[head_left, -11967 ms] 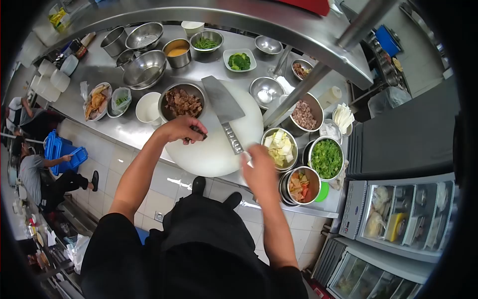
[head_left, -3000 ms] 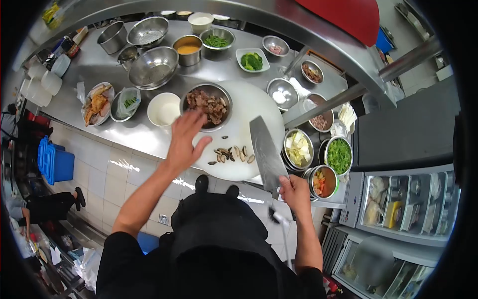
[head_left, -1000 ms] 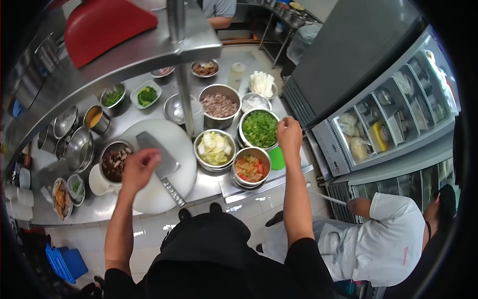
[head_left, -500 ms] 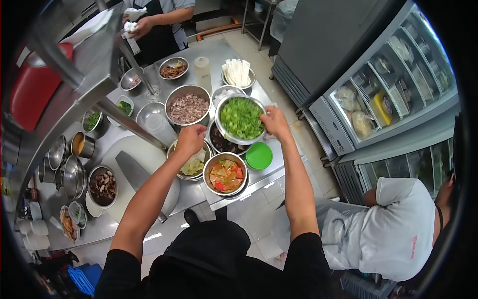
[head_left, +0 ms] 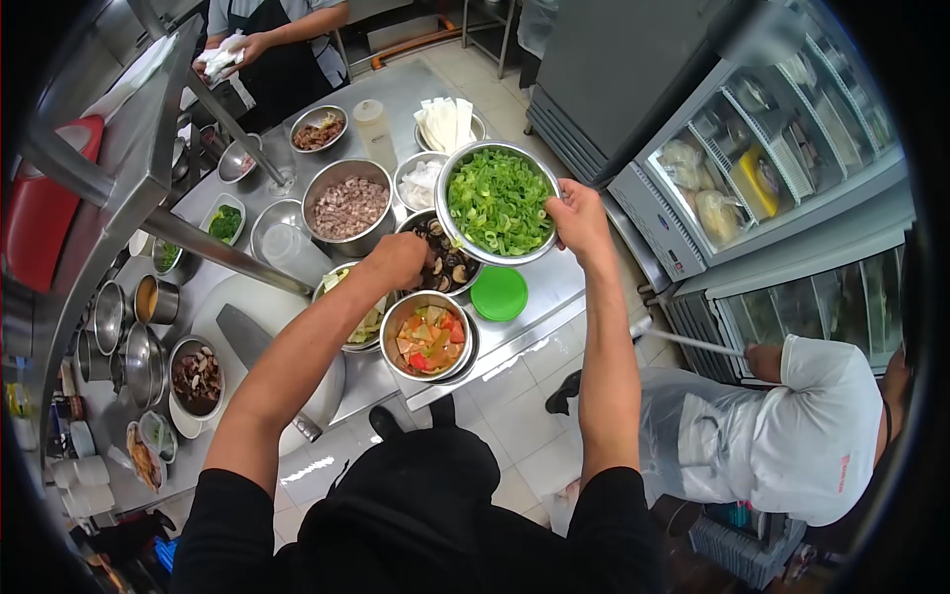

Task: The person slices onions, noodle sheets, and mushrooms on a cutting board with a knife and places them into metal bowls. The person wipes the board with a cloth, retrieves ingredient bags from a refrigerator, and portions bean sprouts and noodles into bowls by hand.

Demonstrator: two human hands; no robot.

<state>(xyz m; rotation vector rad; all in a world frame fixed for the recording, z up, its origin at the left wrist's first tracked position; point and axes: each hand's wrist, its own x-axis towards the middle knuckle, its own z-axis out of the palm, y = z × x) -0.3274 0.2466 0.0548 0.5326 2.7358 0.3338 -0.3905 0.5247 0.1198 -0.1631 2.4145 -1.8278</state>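
Observation:
My right hand [head_left: 582,223] grips the rim of a steel bowl [head_left: 442,203] full of chopped green onions [head_left: 500,203], held raised over the table and tilted towards me. My left hand [head_left: 399,261] is curled at the left edge of a bowl of dark sliced mushrooms [head_left: 455,267]; its fingertips are partly hidden, and what they pinch cannot be made out. In front of it stands a pot of cut peppers [head_left: 429,340]. Partly under my left forearm is a container of pale cut cabbage [head_left: 364,325]. A green round lid [head_left: 499,293] lies beside the mushrooms.
Behind stand a pot of diced meat [head_left: 346,206], a squeeze bottle [head_left: 374,134] and white strips [head_left: 445,124]. A cleaver [head_left: 255,339] lies on the round white board. A metal shelf post [head_left: 233,251] crosses at left. A person in white [head_left: 802,426] holds a pole at right; another [head_left: 287,40] stands across.
My left hand has moved from above the cabbage to the mushroom bowl. The green onion bowl in my right hand has come up and right, towards me. The person at right now shows a pole.

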